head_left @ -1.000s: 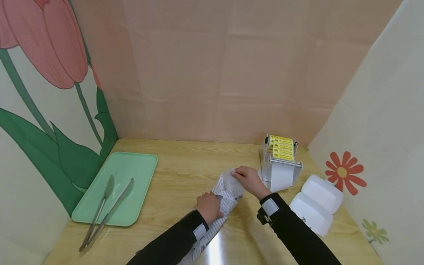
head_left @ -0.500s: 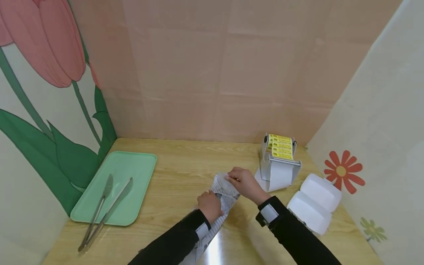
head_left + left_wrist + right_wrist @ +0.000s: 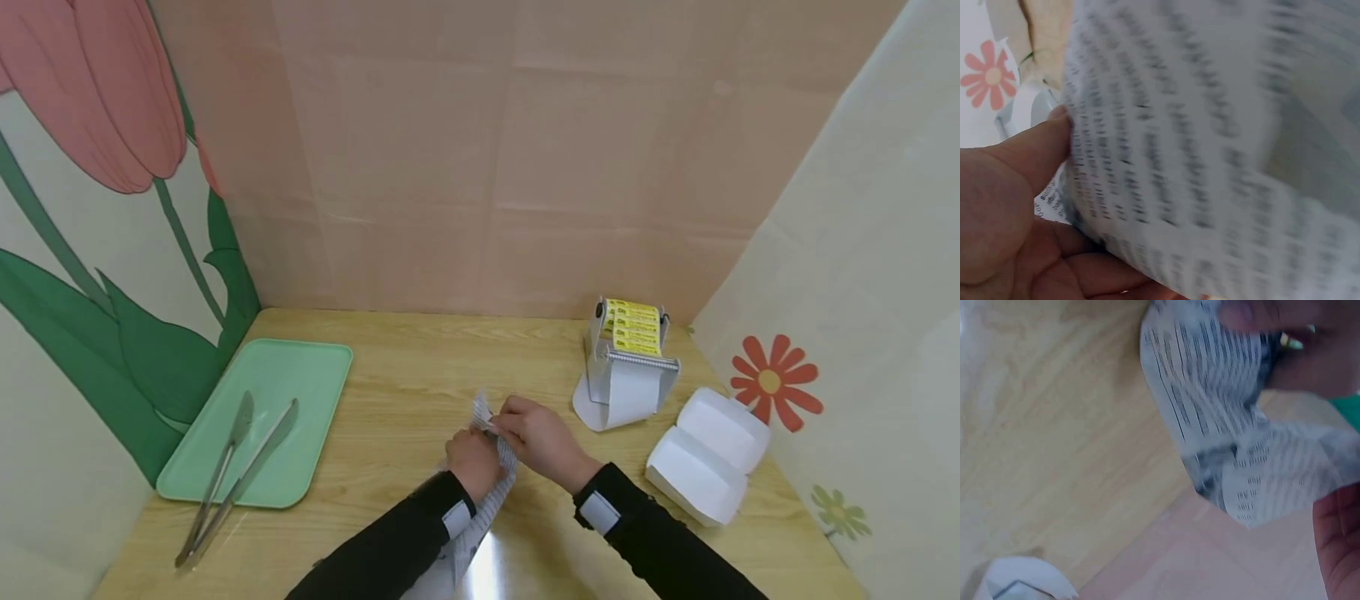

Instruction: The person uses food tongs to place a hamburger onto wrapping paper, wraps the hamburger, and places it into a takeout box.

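Observation:
A long bundle of newsprint-patterned wrapping paper (image 3: 491, 504) slants across the front of the table, its near end running out of the frame under the left forearm. My left hand (image 3: 474, 462) grips it around the middle; in the left wrist view the thumb lies along one side of the printed paper (image 3: 1154, 144) and the fingers pass beneath. My right hand (image 3: 542, 443) pinches the far end of the paper close to the left hand. In the right wrist view that end of the wrapping paper (image 3: 1272, 475) bends toward the right hand. Whatever is inside the paper is hidden.
On the left lies a green tray (image 3: 318, 367) with metal tongs (image 3: 228, 475) across it, their joined end past its near edge. A dispenser (image 3: 633, 362) with a roll of yellow labels stands at back right. In front of it sits an open white clamshell box (image 3: 708, 458).
My right hand has drawn the far end of the paper down and left, toward the left hand, folding it over. The left hand keeps its grip in nearly the same place.

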The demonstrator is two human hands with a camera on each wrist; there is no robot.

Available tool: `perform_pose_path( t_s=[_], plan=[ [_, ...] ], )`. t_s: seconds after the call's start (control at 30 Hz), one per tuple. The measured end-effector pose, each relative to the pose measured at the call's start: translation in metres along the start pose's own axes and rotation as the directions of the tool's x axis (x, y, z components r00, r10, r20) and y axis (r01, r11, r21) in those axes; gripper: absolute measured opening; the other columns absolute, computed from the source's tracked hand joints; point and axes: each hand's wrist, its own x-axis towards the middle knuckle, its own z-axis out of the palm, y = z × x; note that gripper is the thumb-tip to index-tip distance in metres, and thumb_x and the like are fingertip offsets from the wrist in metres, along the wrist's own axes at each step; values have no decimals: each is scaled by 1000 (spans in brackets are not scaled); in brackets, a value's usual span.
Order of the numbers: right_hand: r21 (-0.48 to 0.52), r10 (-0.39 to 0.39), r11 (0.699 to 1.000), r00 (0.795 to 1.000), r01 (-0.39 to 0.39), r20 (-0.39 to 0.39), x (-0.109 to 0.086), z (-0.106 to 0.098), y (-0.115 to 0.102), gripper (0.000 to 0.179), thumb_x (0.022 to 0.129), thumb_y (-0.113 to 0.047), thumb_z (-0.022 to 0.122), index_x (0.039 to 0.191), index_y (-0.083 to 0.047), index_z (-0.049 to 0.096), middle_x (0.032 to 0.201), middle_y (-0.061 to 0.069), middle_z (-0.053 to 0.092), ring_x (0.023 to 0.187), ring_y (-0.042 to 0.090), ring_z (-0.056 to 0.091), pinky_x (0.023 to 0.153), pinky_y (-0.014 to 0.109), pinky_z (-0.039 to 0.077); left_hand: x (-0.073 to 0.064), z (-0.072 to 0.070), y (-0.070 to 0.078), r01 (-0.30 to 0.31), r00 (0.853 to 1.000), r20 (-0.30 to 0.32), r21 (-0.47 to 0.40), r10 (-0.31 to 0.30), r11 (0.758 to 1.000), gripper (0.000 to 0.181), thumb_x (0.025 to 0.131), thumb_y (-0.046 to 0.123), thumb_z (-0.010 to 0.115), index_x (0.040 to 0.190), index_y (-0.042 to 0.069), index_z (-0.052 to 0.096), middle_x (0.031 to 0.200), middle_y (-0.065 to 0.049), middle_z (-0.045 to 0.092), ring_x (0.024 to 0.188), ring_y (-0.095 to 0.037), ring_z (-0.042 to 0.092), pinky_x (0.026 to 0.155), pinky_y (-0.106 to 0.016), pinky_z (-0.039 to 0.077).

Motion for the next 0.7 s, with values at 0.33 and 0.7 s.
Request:
perform_pose_path(
  t_s=[0.33,0.7],
  plan=[
    [-32,48,998,999,-48,-14,-15,14,-10,21,81,-5,78,101,-10,75,99,2,73,91,16,69,76,33,56,5,1,-17,-79,993,-104,-180,61,980,35,73,44,80,77,11,69,70,-7,63,64,-25,63,53,-37,51],
    [-110,68,991,997,-70,-27,-22,30,-11,27,83,-7,76,110,-10,75,108,9,71,94,22,70,77,37,56,22,24,-27,-44,964,-265,-254,-25,966,21,70,30,78,70,11,69,63,-6,64,59,-26,63,51,-38,48]
  ],
)
